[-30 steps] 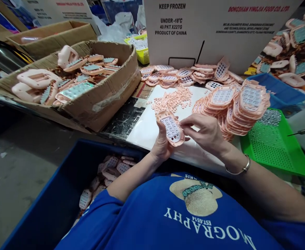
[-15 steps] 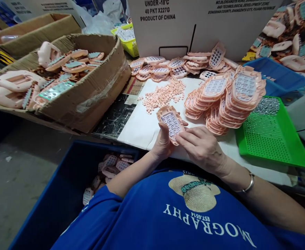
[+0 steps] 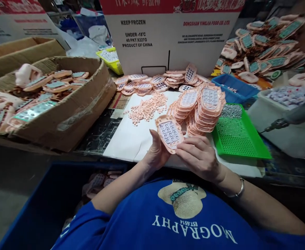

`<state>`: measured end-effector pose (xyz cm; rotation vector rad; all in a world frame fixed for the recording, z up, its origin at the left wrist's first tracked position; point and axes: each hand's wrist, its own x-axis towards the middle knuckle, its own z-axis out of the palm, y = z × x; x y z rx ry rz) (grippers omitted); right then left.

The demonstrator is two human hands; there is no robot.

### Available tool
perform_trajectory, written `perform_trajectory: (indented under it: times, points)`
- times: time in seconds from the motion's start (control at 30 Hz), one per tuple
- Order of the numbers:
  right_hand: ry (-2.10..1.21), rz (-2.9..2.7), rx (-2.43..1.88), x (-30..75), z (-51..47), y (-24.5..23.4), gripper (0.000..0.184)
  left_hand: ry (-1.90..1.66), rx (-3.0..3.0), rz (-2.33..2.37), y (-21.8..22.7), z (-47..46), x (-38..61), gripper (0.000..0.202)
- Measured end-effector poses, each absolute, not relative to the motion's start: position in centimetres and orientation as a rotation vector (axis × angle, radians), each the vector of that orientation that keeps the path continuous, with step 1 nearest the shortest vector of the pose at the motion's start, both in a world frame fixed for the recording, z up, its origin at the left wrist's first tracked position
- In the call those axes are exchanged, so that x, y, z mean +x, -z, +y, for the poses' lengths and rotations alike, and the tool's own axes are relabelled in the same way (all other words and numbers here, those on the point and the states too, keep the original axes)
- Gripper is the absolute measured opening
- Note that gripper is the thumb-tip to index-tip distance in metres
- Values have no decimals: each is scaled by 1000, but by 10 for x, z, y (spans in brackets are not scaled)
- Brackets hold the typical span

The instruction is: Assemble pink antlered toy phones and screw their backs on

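Observation:
A pink plastic casing (image 3: 169, 134) with a pale lilac keypad sheet set in it is held tilted above the front of the work surface. My left hand (image 3: 157, 152) supports it from below and the left, thumb raised off its side. With bent fingers, my right hand (image 3: 200, 156) grips its lower right edge; whether a small part sits under those fingertips is hidden. Beyond the casing lies a heap of tiny pink pieces (image 3: 147, 107) on a white sheet (image 3: 123, 139). Stacked casings (image 3: 207, 107) with the same lilac inserts stand to the right of it.
A green basket (image 3: 242, 139) with small metal parts and a blue tray (image 3: 234, 88) stand right, near a screwdriver tip (image 3: 274, 125). Left is a cardboard box (image 3: 90, 93) of casings with circuit boards. A blue bin (image 3: 45, 201) sits below. A white carton (image 3: 165, 38) stands behind.
The view has tilted up and turned right, showing more of the carton and the powered tool. Both hands keep hold of the casing, whose face is turned more toward me.

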<state>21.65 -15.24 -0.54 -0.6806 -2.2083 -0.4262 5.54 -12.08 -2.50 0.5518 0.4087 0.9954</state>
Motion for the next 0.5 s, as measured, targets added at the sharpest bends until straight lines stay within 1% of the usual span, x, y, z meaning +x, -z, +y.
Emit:
perform_trajectory:
  times: [0.07, 0.17, 0.3, 0.4, 0.5]
  points:
    - [439, -2216, -701, 222, -156, 4, 15, -991, 582, 435, 28, -121, 56, 83]
    - [405, -2262, -713, 228, -162, 13, 14, -995, 573, 607, 33, -121, 46, 65]
    - [340, -2341, -808, 236, -170, 33, 13, -1135, 567, 845, 33, -122, 10, 46]
    - [294, -2382, -887, 239, -175, 41, 16, -1220, 695, 962, 26, -121, -24, 39]
    - [232, -2408, -852, 237, -175, 42, 23, -1275, 859, 1046, 15, -115, -52, 37]
